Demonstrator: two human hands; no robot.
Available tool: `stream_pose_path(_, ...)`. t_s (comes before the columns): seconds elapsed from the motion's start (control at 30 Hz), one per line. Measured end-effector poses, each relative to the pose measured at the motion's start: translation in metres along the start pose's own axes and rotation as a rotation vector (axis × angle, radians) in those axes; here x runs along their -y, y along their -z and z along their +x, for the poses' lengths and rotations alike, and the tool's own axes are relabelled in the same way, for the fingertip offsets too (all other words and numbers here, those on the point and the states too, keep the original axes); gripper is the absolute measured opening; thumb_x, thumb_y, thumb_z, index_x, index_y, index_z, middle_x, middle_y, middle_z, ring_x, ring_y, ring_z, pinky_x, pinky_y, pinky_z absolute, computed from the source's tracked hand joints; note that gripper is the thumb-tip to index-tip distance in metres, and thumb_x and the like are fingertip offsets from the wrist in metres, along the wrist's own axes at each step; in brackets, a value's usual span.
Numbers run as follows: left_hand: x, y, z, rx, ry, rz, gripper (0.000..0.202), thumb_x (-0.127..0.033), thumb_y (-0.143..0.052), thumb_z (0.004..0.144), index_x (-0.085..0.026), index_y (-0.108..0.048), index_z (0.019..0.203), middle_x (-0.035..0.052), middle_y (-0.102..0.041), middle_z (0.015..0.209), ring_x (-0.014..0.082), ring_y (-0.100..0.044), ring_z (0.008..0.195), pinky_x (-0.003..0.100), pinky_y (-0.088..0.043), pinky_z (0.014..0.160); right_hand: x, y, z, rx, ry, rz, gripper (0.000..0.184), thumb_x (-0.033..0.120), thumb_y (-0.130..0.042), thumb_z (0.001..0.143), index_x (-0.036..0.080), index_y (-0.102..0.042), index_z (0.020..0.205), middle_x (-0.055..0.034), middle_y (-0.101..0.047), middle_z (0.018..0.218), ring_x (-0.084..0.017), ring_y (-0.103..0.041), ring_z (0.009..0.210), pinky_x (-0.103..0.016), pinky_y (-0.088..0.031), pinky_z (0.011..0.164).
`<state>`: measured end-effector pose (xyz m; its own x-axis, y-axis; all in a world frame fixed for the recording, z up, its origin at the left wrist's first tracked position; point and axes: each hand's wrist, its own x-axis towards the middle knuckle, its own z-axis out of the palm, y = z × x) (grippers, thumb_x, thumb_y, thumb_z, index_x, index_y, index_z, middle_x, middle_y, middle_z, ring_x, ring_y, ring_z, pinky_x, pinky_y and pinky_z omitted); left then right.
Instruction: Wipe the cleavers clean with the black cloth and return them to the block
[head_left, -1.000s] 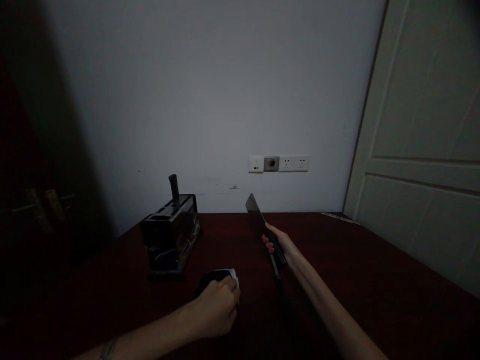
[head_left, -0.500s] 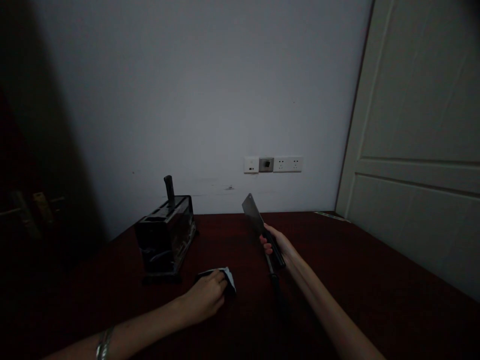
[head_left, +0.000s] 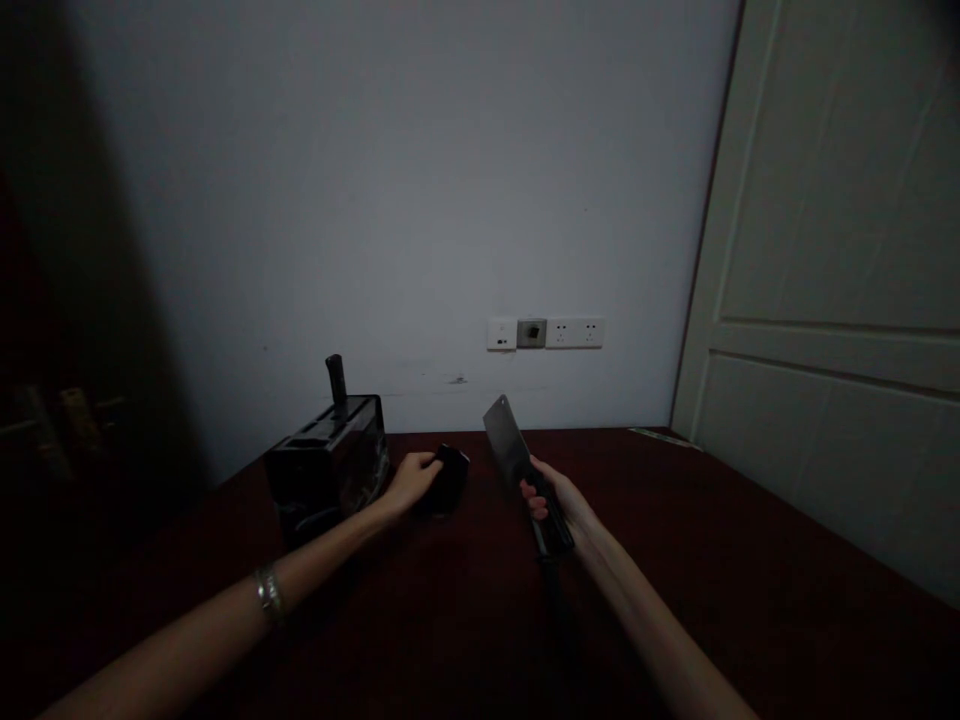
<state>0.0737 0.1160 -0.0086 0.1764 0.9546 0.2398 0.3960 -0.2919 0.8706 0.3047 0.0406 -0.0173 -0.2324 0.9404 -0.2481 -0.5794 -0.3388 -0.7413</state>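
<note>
My right hand (head_left: 562,500) is wrapped round the black handle of a cleaver (head_left: 508,440), whose broad grey blade points up and away from me with a small hole near its tip. Beneath it a second black handle (head_left: 553,590) lies on the table; what it belongs to is mostly hidden. My left hand (head_left: 414,478) pinches the edge of a dark cloth (head_left: 450,482), held beside the black knife block (head_left: 330,460). One black knife handle (head_left: 337,378) sticks up out of the block's top.
The dark red table (head_left: 465,620) runs back to a pale wall. White sockets (head_left: 574,333) and a grey switch plate (head_left: 532,334) sit low on that wall. A pale panelled door (head_left: 832,300) stands on the right. The left side is very dark.
My left hand has carried the cloth forward, away from me, and its dark side now faces me instead of the pale one. My right hand with the cleaver has hardly moved.
</note>
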Motion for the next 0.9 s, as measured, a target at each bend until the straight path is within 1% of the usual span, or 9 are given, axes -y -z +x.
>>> stream_pose_path(0.07,-0.007,0.000,0.017,-0.143,-0.039,-0.108,0.024,-0.026,-0.051,0.069,-0.008,-0.066,0.073,0.0027,-0.061,0.058,0.0149,-0.055,0.052,0.022,-0.039,0.047,0.001,-0.001,-0.002,0.007,-0.035,0.036,0.038,0.042,-0.035,0.087,0.013,-0.046,0.066,0.0045,-0.042,0.045,-0.002,-0.033,0.029,-0.011,-0.026,0.025)
stream_pose_path(0.17,-0.020,-0.004,0.043,-0.264,-0.094,-0.151,0.031,-0.029,-0.047,0.073,-0.008,-0.065,0.085,0.0047,-0.065,0.067,0.0174,-0.059,0.062,0.025,-0.044,0.055,0.001,-0.006,-0.006,0.021,-0.043,0.063,0.037,0.042,-0.036,0.088,0.013,-0.045,0.066,0.0048,-0.041,0.046,-0.001,-0.033,0.029,-0.010,-0.025,0.026)
stream_pose_path(0.27,-0.031,-0.017,0.064,-0.322,-0.180,-0.145,0.030,-0.028,-0.047,0.075,-0.010,-0.065,0.093,0.0056,-0.067,0.087,0.0186,-0.059,0.083,0.026,-0.044,0.073,0.000,-0.011,-0.010,0.002,-0.041,0.058,0.037,0.042,-0.037,0.087,0.012,-0.045,0.066,0.0047,-0.041,0.047,-0.001,-0.034,0.029,-0.010,-0.025,0.026)
stream_pose_path(0.37,-0.035,-0.039,0.075,-0.310,-0.337,-0.154,0.030,-0.025,-0.046,0.078,-0.011,-0.064,0.097,0.0068,-0.065,0.098,0.0184,-0.057,0.091,0.027,-0.042,0.082,-0.004,-0.015,-0.011,-0.025,-0.047,0.036,0.038,0.041,-0.039,0.087,0.011,-0.047,0.066,0.0043,-0.042,0.046,-0.001,-0.034,0.029,-0.010,-0.025,0.026)
stream_pose_path(0.43,-0.035,-0.056,0.077,-0.277,-0.397,-0.177,0.030,-0.025,-0.045,0.080,-0.012,-0.063,0.099,0.0070,-0.065,0.099,0.0183,-0.057,0.092,0.029,-0.042,0.083,-0.007,-0.016,-0.010,-0.039,-0.047,0.003,0.039,0.041,-0.039,0.086,0.010,-0.048,0.065,0.0040,-0.042,0.046,-0.001,-0.034,0.029,-0.011,-0.025,0.025)
stream_pose_path(0.5,-0.035,-0.071,0.076,-0.256,-0.407,-0.211,0.030,-0.026,-0.045,0.081,-0.013,-0.062,0.102,0.0062,-0.065,0.101,0.0179,-0.057,0.093,0.028,-0.042,0.083,-0.009,-0.018,-0.010,-0.066,-0.022,-0.041,0.038,0.041,-0.041,0.086,0.010,-0.049,0.065,0.0037,-0.043,0.046,-0.001,-0.034,0.029,-0.011,-0.025,0.025)
stream_pose_path(0.57,-0.034,-0.081,0.073,-0.256,-0.416,-0.242,0.030,-0.026,-0.044,0.082,-0.014,-0.061,0.103,0.0061,-0.064,0.104,0.0174,-0.056,0.096,0.028,-0.041,0.085,-0.012,-0.020,-0.009,-0.104,0.012,-0.080,0.038,0.040,-0.043,0.085,0.010,-0.050,0.064,0.0035,-0.043,0.046,-0.001,-0.034,0.030,-0.011,-0.026,0.025)
stream_pose_path(0.8,-0.030,-0.098,0.063,-0.306,-0.385,-0.330,0.034,-0.030,-0.043,0.083,-0.012,-0.059,0.108,0.0090,-0.060,0.112,0.0182,-0.051,0.108,0.029,-0.035,0.094,-0.017,-0.026,-0.011,-0.188,0.085,-0.162,0.038,0.040,-0.046,0.083,0.010,-0.051,0.061,0.0028,-0.045,0.046,-0.002,-0.036,0.030,-0.012,-0.027,0.026)
stream_pose_path(0.9,-0.029,-0.104,0.057,-0.306,-0.382,-0.389,0.034,-0.031,-0.044,0.083,-0.011,-0.060,0.105,0.0096,-0.061,0.110,0.0196,-0.049,0.110,0.032,-0.033,0.096,-0.017,-0.028,-0.012,-0.225,0.132,-0.207,0.039,0.042,-0.048,0.082,0.010,-0.051,0.059,0.0026,-0.045,0.044,-0.002,-0.036,0.030,-0.013,-0.027,0.025)
